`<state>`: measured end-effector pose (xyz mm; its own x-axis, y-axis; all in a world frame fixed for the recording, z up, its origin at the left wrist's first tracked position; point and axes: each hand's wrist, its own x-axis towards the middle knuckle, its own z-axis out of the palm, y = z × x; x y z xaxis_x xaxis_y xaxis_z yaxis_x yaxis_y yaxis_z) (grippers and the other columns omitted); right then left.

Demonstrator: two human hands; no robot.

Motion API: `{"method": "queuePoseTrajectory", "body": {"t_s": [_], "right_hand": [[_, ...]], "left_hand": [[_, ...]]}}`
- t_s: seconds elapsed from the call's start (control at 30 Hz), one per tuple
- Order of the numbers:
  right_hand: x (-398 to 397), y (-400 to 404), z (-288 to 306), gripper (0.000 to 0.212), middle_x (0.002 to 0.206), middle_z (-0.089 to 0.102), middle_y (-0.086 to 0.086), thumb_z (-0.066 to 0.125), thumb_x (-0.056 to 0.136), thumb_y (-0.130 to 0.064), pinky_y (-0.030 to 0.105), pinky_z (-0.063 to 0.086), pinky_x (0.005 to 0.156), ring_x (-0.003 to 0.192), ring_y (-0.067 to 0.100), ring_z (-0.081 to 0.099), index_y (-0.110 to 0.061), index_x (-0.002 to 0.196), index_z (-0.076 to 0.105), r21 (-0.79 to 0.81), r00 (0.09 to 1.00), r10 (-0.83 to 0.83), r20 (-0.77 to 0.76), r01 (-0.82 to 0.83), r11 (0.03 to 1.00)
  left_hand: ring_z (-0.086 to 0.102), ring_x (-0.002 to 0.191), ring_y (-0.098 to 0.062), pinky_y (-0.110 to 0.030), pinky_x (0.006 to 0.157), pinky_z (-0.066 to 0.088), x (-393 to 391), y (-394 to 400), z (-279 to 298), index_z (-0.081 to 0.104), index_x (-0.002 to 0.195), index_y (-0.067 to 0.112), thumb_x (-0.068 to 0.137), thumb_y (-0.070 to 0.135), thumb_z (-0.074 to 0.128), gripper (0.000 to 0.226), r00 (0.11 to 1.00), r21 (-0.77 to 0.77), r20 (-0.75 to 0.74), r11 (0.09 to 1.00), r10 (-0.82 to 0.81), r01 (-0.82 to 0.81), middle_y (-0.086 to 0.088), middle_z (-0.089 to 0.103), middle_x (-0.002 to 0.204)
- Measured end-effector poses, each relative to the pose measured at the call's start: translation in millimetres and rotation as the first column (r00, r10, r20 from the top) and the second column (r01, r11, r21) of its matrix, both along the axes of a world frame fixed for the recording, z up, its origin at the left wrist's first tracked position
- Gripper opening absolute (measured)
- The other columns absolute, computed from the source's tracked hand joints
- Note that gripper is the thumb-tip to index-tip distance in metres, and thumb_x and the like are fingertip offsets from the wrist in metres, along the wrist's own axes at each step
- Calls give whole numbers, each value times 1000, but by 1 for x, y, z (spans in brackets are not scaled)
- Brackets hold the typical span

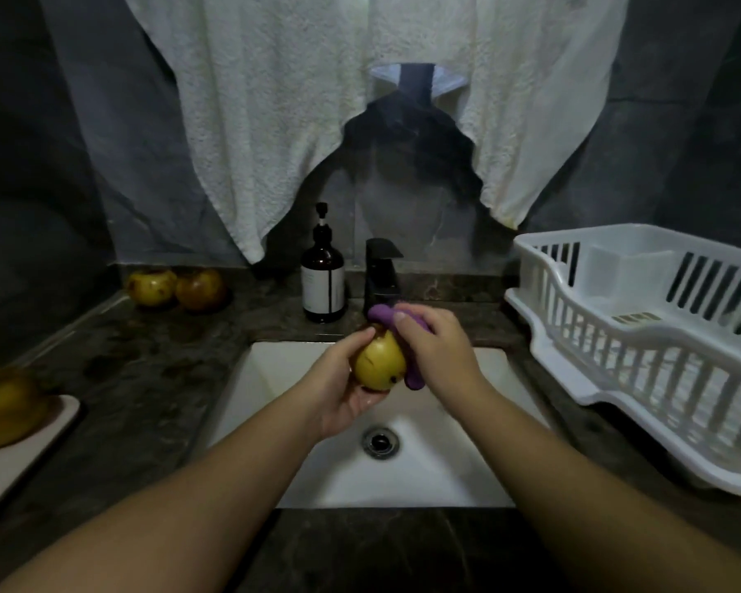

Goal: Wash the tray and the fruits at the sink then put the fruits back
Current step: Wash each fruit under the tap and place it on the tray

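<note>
- Two bare forearms reach from the bottom edge over the dark, veined stone counter [146, 378] toward the white rectangular sink [445, 455], whose round metal drain [380, 441] sits in the smooth basin floor.
- Above the basin, the left hand [339, 391] cups a round yellow fruit [379, 365] with brown blemishes, its grip curled around the underside and thumb on top.
- The right hand [439, 350] has its grip closed on a soft purple scrubber [416, 380], which lies pressed against the right side of that fruit.
- At the left edge, a pale flat tray [26, 447] with rounded corners rests on the counter and carries one large bruised yellow-brown fruit [5, 408].
- To the right stands a white plastic dish rack [642, 357] with slotted walls; what it holds cannot be made out.
- Farther back, an amber pump bottle [323, 276] with a white label stands just beside a squared black faucet [381, 271].
- Two more blotched yellow fruits [176, 286] sit touching at the back left corner.
- A nubby white towel [274, 100] hangs on the grey wall behind.
</note>
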<state>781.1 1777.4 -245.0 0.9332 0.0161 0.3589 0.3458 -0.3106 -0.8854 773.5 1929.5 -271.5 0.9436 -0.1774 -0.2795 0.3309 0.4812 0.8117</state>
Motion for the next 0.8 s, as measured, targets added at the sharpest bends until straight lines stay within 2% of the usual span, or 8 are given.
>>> {"method": "queuePoseTrajectory", "body": {"t_s": [0.07,0.23,0.33,0.4,0.47,0.57,0.73,0.8], "right_hand": [[-1,11,-15,12,123,56,-7,61,100,-39,7,39,83,105,-6,52,-38,108,69,-73,998,63,0,-63,995],[15,29,-15,32,125,48,-7,60,99,-41,18,43,81,108,3,52,-40,131,60,-189,991,133,-26,-136,972],[20,30,-24,32,132,56,4,55,104,-37,29,52,85,116,18,59,-35,135,60,38,973,220,-76,-218,975],[18,33,-33,28,131,62,2,53,105,-35,38,55,95,115,16,62,-38,132,60,159,961,247,-123,-227,961],[17,35,-40,31,132,56,-4,55,103,-39,32,55,95,111,7,59,-40,134,57,40,983,160,-90,-157,987],[16,35,-40,38,131,42,-15,57,100,-45,11,44,84,112,-7,48,-45,138,53,-112,994,72,86,-62,992],[19,32,-39,35,135,49,-6,51,104,-44,28,52,94,116,5,54,-42,139,54,3,995,100,1,-100,995],[17,33,-38,37,133,47,-10,53,102,-46,20,49,91,114,-1,52,-42,139,54,-64,994,89,59,-85,994]], "left_hand": [[70,84,-25,-36,79,54,1,6,-7,71,117,14,97,38,63,32,999,-48,-32,999,17,-19,-11,77,91],[76,91,-27,-39,87,58,6,18,-7,70,125,12,84,39,73,49,999,-158,-32,987,31,-36,-13,78,111],[76,102,-29,-42,90,62,11,19,-8,68,130,12,78,40,78,60,996,-178,53,982,68,-57,-17,76,119],[77,101,-28,-41,82,64,15,20,-9,68,130,13,78,42,79,60,994,-139,57,986,95,-87,-16,77,116],[79,93,-25,-38,74,65,15,19,-10,70,128,14,85,44,77,53,996,-116,17,990,87,-85,-14,78,111],[79,87,-25,-36,73,66,12,14,-6,70,127,11,93,42,72,46,997,-173,-18,982,69,-71,-14,79,106],[77,100,-26,-38,80,65,7,9,-2,67,130,11,90,37,75,48,996,-173,26,982,85,-80,-16,76,119],[74,111,-27,-39,95,61,7,8,-3,67,130,12,83,40,80,57,997,-126,17,989,78,-75,-15,74,124]]}}
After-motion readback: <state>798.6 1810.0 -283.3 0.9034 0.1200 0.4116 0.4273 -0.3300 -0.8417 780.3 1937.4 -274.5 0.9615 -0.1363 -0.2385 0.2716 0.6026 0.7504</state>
